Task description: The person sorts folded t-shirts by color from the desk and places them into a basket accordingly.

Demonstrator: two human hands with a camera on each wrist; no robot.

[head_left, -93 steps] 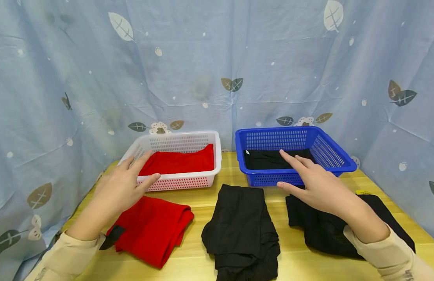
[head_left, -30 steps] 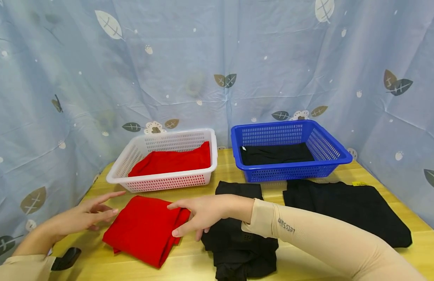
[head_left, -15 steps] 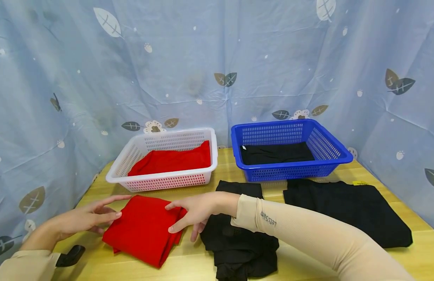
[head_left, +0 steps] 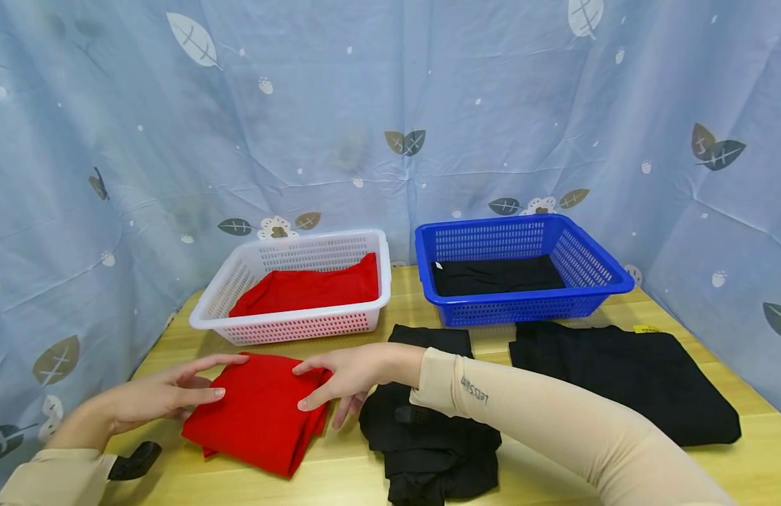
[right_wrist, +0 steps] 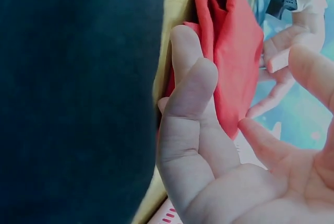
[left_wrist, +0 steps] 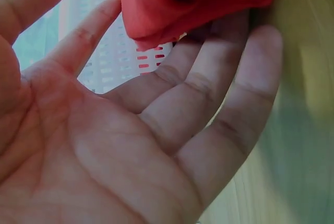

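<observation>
A folded red garment (head_left: 257, 422) lies on the wooden table, with a hand at either side. My left hand (head_left: 165, 397) is at its left edge, thumb and index finger over the cloth in the head view. In the left wrist view, the other fingers (left_wrist: 209, 78) reach beneath a red corner. At the right edge is my right hand (head_left: 349, 376), thumb and index finger spread above the cloth and the other fingers bent down beside it. The right wrist view shows the garment's rolled layers (right_wrist: 229, 51) standing between both hands, the right thumb well apart from the fingers.
Behind stand a white basket (head_left: 289, 325) holding red cloth (head_left: 308, 288) and a blue basket (head_left: 523, 301) holding black cloth (head_left: 498, 275). A folded black garment (head_left: 441, 457) lies under my right forearm; another black garment (head_left: 630, 383) lies at the right. A patterned curtain (head_left: 339, 105) hangs behind.
Both hands came down from above the table to the red garment; the right arm swung left across the black garment. Over the last second, the hands drew closer together and the garment's right edge shifted inward.
</observation>
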